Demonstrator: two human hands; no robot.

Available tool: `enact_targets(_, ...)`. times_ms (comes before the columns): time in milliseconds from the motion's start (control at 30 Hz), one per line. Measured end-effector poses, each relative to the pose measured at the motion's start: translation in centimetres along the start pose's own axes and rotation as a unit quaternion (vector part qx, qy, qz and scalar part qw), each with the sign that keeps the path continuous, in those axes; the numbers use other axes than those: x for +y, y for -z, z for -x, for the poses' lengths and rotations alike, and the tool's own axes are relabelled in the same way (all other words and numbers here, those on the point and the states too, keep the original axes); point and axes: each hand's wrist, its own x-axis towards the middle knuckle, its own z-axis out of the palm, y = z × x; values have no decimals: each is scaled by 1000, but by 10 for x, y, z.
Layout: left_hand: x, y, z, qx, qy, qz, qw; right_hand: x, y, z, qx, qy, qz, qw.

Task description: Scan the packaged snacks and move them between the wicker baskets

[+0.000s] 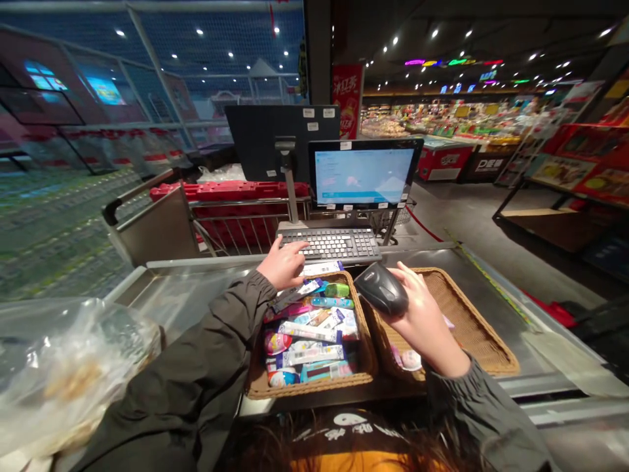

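Observation:
My left hand (285, 263) is at the left end of the black keyboard (339, 243), its index finger stretched out over the keys and nothing held in it. In my right hand (417, 314) is a black handheld scanner (382, 290), held above the gap between two wicker baskets. The left basket (366, 354) is filled with small packaged items, among them white and blue sticks (312, 354) and a green item (337, 290). A few small pink and white items (411, 359) lie in the right basket (472, 328), partly behind my right wrist.
Behind the keyboard stand a lit monitor (363, 172) and a dark screen back (282, 141). A metal cart (152, 223) is beyond the counter. A clear plastic bag (73, 367) lies at the left, and a shelf (550, 223) stands at the right.

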Motion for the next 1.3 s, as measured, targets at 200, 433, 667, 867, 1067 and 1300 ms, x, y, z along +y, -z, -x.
enact_targets(200, -1, -36, 40, -84, 76, 38, 993, -1, -10, -2, -18, 23, -10, 1000)
enact_targets(433, 3, -53, 54, -194, 78, 84, 974, 1, -6, 0, -30, 21, -10, 999)
enact_targets(667, 41, -32, 31, -141, -19, 107, 984, 28, 26, 12, 33, -37, 23, 999)
enact_targets(867, 109, -43, -30, -130, -132, 152, 971, 53, 51, 31, 54, -80, 73, 993)
enact_targets(1067, 173, -103, -91, -162, -235, 145, 947, 74, 66, 51, 55, -135, 77, 986)
enact_targets(1300, 221, -199, -151, -313, -288, 127, 896, 92, 76, 55, 63, -153, 76, 983)
